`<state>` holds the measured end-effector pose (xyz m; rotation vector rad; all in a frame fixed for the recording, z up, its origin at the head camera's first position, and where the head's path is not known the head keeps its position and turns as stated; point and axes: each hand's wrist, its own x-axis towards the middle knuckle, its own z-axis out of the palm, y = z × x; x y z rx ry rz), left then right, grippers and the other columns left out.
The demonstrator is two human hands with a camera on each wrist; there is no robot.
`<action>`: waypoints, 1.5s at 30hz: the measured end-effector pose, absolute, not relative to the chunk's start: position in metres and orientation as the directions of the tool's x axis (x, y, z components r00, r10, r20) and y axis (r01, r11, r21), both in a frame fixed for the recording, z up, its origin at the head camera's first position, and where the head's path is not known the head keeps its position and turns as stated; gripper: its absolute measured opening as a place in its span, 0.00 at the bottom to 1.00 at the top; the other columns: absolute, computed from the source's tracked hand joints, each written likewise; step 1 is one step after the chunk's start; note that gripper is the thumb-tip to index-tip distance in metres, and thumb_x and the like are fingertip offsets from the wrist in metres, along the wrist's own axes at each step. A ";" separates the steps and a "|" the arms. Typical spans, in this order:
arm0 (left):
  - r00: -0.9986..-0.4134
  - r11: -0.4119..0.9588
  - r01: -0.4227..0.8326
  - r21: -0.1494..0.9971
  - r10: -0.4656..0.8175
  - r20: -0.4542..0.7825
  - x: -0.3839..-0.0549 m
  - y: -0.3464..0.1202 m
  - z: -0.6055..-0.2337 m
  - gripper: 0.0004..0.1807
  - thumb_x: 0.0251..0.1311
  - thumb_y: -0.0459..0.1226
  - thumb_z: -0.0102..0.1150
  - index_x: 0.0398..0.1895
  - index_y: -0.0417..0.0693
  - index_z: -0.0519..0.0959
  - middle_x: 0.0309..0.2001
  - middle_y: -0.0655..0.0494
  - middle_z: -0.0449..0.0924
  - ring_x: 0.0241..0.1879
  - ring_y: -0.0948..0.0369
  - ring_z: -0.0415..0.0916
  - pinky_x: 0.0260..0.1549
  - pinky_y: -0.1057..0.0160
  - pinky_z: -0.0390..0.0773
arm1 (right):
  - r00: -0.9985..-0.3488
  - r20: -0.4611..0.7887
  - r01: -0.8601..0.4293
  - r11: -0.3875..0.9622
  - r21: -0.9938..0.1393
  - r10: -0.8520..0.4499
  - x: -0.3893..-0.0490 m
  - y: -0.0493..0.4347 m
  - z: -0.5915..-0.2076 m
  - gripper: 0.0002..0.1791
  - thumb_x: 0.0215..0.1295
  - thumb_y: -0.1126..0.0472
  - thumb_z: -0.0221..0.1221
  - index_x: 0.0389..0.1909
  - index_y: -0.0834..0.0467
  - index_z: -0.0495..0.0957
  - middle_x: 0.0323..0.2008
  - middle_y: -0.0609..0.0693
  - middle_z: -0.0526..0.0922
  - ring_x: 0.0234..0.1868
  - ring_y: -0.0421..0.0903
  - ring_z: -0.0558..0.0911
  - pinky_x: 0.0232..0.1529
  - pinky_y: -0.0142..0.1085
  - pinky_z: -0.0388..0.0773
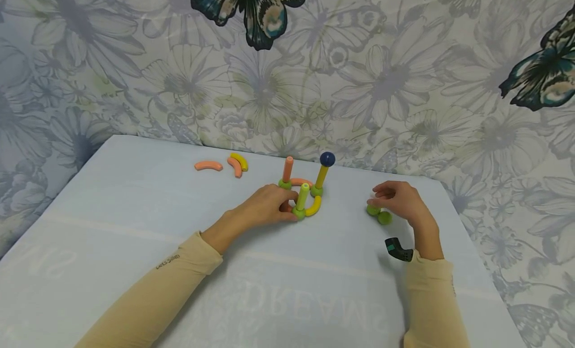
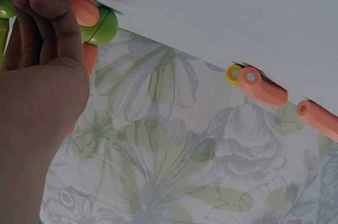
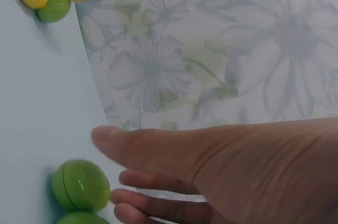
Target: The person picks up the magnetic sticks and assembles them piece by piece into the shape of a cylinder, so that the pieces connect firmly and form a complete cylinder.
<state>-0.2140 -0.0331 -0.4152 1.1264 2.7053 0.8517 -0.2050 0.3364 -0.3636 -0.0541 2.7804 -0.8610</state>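
Observation:
A toy structure of sticks and green balls stands at mid-table: an upright orange stick (image 1: 288, 168), a yellow stick (image 1: 321, 176) topped by a blue ball (image 1: 327, 159), a light-green stick (image 1: 304, 195) and a yellow curved piece (image 1: 314, 207). My left hand (image 1: 282, 207) grips a short orange piece (image 2: 84, 10) at the structure's base, next to a green ball (image 2: 103, 28). My right hand (image 1: 381, 197) hovers with relaxed fingers over two loose green balls (image 1: 385, 217), its fingertips (image 3: 119, 197) by the nearer ball (image 3: 80, 185).
Two orange curved pieces (image 1: 208, 166) and a yellow one (image 1: 240, 161) lie loose at the far left of the pale blue table (image 1: 135, 228). Floral wallpaper (image 1: 404, 88) rises right behind the table's far edge. A black wrist camera (image 1: 398, 249) sits on my right forearm.

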 end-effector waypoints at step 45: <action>-0.716 0.556 0.640 0.529 0.682 0.149 -0.216 -0.032 -0.417 0.12 0.60 0.45 0.78 0.37 0.56 0.82 0.24 0.64 0.78 0.26 0.67 0.75 0.33 0.63 0.76 | -0.872 0.423 -0.487 0.528 -0.696 -0.245 -0.171 0.212 -0.333 0.19 0.63 0.61 0.75 0.54 0.56 0.85 0.52 0.49 0.88 0.54 0.45 0.87 0.55 0.36 0.85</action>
